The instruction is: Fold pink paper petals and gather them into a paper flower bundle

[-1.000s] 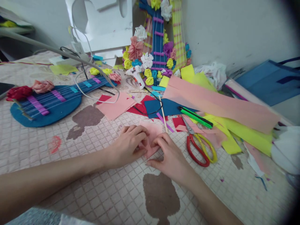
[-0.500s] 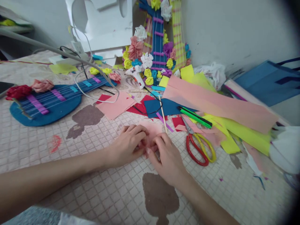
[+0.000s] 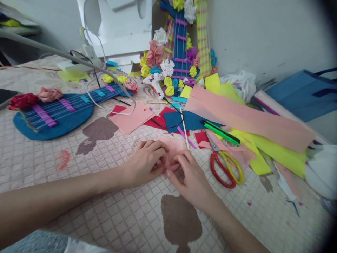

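A small piece of pink crepe paper (image 3: 172,144) lies between my hands, low over the tablecloth. My left hand (image 3: 147,161) pinches its left side with curled fingers. From the right, my right hand (image 3: 188,175) pinches the same paper near its lower edge, thumb and fingertips close to those of the left hand. The fingertips partly hide the paper's lower part. Just beyond the right hand is a thin wooden stick (image 3: 184,128). Red-and-yellow-handled scissors (image 3: 223,165) lie to the right, with a green box cutter (image 3: 221,133) above them.
A blue paper guitar (image 3: 56,114) with paper roses lies at left. Behind are a white glue gun (image 3: 154,84) and a standing flower-trimmed guitar (image 3: 180,49). A long pink sheet (image 3: 247,117) covers yellow paper at right. Pink squares (image 3: 131,117) and a white cable (image 3: 113,113) lie ahead.
The view has shifted slightly, so everything sits a little further right. Both hands keep their pinch on the pink paper, with only a slight movement of the right fingers.
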Demonstrator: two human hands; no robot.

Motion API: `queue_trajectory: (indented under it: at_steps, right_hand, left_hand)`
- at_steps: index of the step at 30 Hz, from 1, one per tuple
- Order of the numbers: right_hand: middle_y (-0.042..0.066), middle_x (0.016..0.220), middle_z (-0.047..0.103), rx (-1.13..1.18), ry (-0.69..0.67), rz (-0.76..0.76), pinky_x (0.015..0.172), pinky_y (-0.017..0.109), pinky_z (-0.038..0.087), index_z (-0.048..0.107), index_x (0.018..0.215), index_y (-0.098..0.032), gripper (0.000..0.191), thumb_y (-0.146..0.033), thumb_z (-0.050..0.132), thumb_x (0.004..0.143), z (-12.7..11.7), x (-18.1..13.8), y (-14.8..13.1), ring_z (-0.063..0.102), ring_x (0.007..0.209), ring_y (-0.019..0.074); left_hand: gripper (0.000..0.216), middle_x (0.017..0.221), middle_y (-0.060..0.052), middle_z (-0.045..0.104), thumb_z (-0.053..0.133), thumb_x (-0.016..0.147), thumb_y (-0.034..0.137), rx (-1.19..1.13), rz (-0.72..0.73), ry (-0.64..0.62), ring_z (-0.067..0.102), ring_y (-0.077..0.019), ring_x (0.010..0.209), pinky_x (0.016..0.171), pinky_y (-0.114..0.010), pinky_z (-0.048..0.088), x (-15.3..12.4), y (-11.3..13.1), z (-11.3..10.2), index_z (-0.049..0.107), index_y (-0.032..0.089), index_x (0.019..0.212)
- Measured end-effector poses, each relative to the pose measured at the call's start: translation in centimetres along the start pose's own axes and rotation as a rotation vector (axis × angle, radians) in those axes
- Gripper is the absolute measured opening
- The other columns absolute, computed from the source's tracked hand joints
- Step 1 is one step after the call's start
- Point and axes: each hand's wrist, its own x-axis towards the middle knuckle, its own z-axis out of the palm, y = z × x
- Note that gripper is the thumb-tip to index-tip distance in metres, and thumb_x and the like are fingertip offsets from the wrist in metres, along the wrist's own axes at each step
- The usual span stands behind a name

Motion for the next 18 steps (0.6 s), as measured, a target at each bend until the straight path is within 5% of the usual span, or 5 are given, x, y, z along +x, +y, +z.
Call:
queue_trajectory:
  at_steps: [18]
  right_hand:
    - [0.005, 0.095, 0.050, -0.115, 0.077, 0.016, 0.073, 0.036, 0.048, 0.048, 0.088, -0.021, 0.019, -0.027, 0.061, 0.076, 0.68, 0.18, -0.33, 0.055, 0.086, 0.0212]
  left_hand:
    - [0.009, 0.111, -0.002, 0.058, 0.057, 0.077, 0.014, -0.049, -0.003, 0.013, 0.053, -0.0224, 0.102, 0.084, -0.039, 0.035, 0.18, -0.82, 0.00, 0.054, 0.019, 0.084]
